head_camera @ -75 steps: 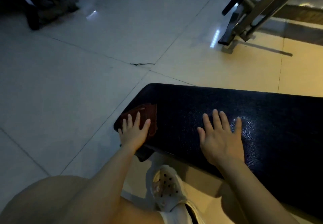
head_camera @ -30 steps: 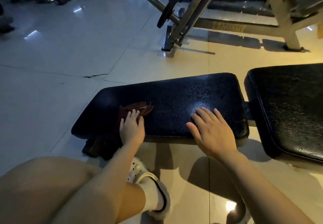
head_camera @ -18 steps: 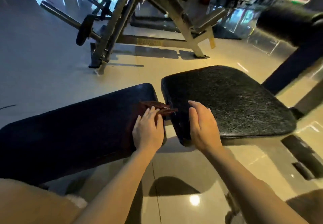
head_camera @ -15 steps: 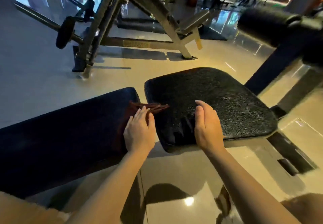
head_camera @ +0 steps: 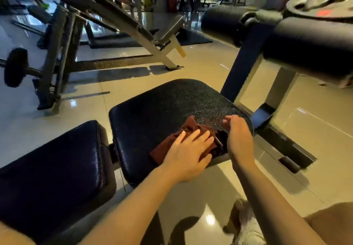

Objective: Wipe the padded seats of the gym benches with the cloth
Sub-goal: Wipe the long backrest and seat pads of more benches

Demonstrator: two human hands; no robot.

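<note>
We press left hand (head_camera: pixel 188 152) flat, fingers spread, on brown cloth (head_camera: pixel 188 130) at seat pad (head_camera: pixel 172 101) near edge. Right hand (head_camera: pixel 237 133) curled at cloth's 3 o'clock; grip unclear. Unwiped pad lies toward 12 o'clock.

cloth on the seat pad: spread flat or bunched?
Bunched. The brown cloth lies crumpled in uneven folds on the seat pad, pressed under the left hand, one corner sticking up.

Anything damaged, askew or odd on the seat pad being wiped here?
Nothing stands out. The brown cloth lies bunched on the black seat pad under the flat left hand; the right hand hovers beside it. The pad looks intact.
</note>
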